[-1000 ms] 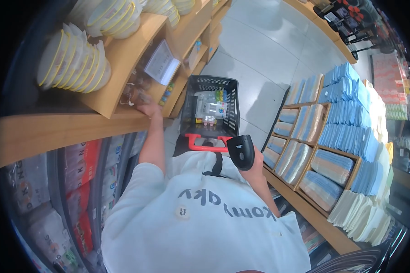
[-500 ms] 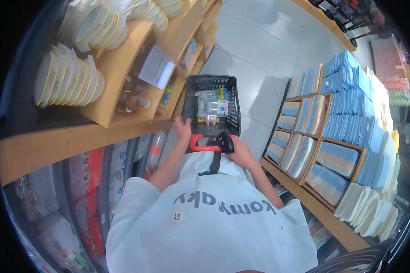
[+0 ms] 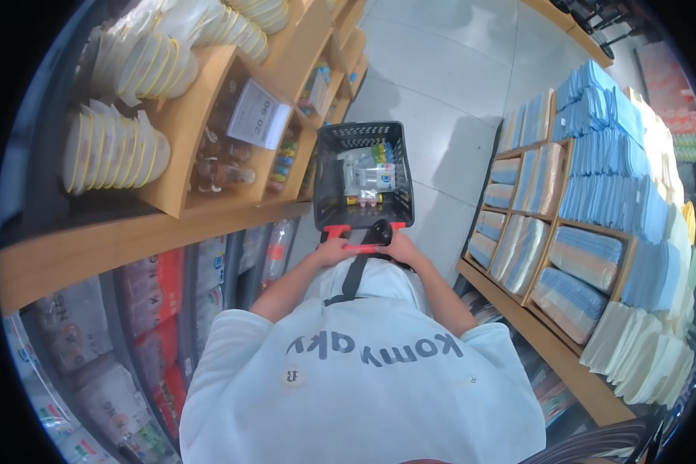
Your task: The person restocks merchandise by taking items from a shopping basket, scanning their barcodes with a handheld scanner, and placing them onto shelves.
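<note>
A black basket (image 3: 363, 219) with a red handle (image 3: 366, 248) stands in front of my body, with several packaged items (image 3: 375, 176) inside. My left hand (image 3: 333, 251) is closed round the left part of the handle. On the right side of the handle, my right hand (image 3: 399, 247) is wrapped round a black scanner (image 3: 381, 230) held against the handle. The fingers of this hand are partly hidden.
On the left, a wooden shelf (image 3: 201, 147) bears a price card (image 3: 257, 114), bottles and round yellow-rimmed items. Hanging packets (image 3: 151, 298) are below it. At the right, a display holds blue folded cloths (image 3: 605, 193) and striped bundles (image 3: 568, 298). Grey floor (image 3: 433, 85) lies ahead.
My left hand has come away from the bottle shelf and taken hold of the basket handle. My right hand, with the scanner, has lowered onto the handle. The view has shifted slightly.
</note>
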The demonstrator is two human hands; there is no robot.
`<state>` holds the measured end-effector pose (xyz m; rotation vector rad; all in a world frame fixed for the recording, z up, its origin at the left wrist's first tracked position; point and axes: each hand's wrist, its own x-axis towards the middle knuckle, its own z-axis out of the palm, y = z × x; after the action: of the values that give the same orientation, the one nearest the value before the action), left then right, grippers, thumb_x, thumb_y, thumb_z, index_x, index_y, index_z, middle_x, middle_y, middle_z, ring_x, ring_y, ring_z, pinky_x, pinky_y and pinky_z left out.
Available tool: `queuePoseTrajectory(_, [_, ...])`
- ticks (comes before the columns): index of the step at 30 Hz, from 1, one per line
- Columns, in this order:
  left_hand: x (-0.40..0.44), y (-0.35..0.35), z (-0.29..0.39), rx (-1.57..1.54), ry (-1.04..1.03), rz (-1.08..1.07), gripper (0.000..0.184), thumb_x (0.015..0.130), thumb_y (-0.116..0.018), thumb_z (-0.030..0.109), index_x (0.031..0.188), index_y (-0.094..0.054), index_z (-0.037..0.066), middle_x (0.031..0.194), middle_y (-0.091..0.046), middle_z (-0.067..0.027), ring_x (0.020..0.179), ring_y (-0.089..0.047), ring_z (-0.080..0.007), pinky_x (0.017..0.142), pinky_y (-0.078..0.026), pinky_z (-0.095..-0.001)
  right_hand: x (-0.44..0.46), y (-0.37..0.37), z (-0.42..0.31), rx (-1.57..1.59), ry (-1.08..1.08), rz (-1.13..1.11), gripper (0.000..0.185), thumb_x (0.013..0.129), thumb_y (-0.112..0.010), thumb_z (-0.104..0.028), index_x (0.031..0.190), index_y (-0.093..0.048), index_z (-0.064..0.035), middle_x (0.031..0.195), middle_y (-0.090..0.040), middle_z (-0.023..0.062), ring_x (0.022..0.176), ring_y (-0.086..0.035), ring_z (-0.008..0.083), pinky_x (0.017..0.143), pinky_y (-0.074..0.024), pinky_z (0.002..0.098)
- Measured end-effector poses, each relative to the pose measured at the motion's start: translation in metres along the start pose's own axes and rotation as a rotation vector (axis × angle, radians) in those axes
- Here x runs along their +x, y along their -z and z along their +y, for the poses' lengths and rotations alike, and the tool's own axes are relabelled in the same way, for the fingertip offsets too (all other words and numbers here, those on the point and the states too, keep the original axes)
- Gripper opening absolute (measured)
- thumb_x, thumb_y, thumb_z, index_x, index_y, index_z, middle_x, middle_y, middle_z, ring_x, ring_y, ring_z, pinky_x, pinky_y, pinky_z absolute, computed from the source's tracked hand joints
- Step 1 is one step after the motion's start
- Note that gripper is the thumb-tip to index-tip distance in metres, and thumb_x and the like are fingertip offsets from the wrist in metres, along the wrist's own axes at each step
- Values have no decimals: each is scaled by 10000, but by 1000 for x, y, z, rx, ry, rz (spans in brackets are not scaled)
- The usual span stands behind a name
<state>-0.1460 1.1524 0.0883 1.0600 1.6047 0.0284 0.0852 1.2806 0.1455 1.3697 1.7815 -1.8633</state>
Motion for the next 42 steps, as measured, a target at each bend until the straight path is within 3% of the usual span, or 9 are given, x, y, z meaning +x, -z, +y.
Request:
queuePoseTrajectory(2, [-1,-1,2,69,-26,-33,660,861,-639,641,1045,-707,11,1041,-716,-192,1028,-676,-337,872,-505,-444,-3,-2,5,24,34,9,404,794,-779,-170,1145,-625,-38,908,-723,135,595,-698,212,516,-555,341])
queuePoseTrajectory(7, [10,-11,-5,110,-94,8,585,899,-654,570,1008,-707,-3,988,-707,-226,946,-686,-349,818,-521,-434,3,-14,20,-88,30,126,458,769,-789,-221,1155,-608,-55,924,-721,178,654,-714,294,681,-578,422])
queuePoseTrajectory(14, [21,-19,-18,141,-154,89,544,927,-634,523,1034,-696,-7,1032,-700,-241,1004,-678,-384,867,-526,-441,22,-41,62,-338,262,455,536,767,-812,-187,1227,-560,-76,894,-726,125,693,-723,263,572,-568,368])
queuePoseTrajectory(20, [31,-31,-60,78,-327,101,442,943,-627,416,1154,-662,29,1156,-659,-231,1117,-630,-381,956,-496,-455,-4,-45,20,-174,6,302,566,773,-812,-170,1261,-549,-58,930,-726,125,743,-722,246,609,-559,381])
queuePoseTrajectory(22, [8,-19,-56,158,-335,93,417,927,-647,364,1194,-645,43,1225,-614,-219,1181,-577,-386,1005,-459,-478,-9,-54,14,-65,-74,216,565,745,-842,-228,1222,-598,-49,1102,-712,198,1042,-681,371,904,-534,445])
queuePoseTrajectory(29, [-69,-16,-86,227,-279,286,329,922,-616,292,1181,-642,91,1247,-646,-153,1221,-584,-345,1018,-431,-572,-15,-145,42,-94,41,328,553,762,-842,-232,1230,-609,-56,1157,-695,203,1111,-659,369,950,-518,434])
queuePoseTrajectory(32, [-82,-35,-120,138,-187,150,292,930,-592,258,1183,-634,118,1247,-644,-125,1244,-568,-338,1014,-411,-617,4,-203,114,-103,164,338,577,764,-838,-247,1261,-605,-69,1173,-688,207,1123,-654,374,971,-513,434])
queuePoseTrajectory(38, [-147,-67,-157,206,-265,181,304,883,-653,200,1172,-610,116,1231,-627,-91,1243,-545,-305,969,-434,-587,-55,-272,84,-324,-42,345,598,725,-828,-219,1259,-598,-79,1168,-684,211,1112,-648,387,966,-519,442])
queuePoseTrajectory(42, [-160,-68,-173,177,-447,372,295,848,-643,101,1142,-619,105,1229,-620,-108,1229,-542,-325,952,-467,-526,-67,-280,80,-229,115,341,658,658,-863,-194,1244,-601,-48,1161,-695,194,1110,-660,359,954,-522,421])
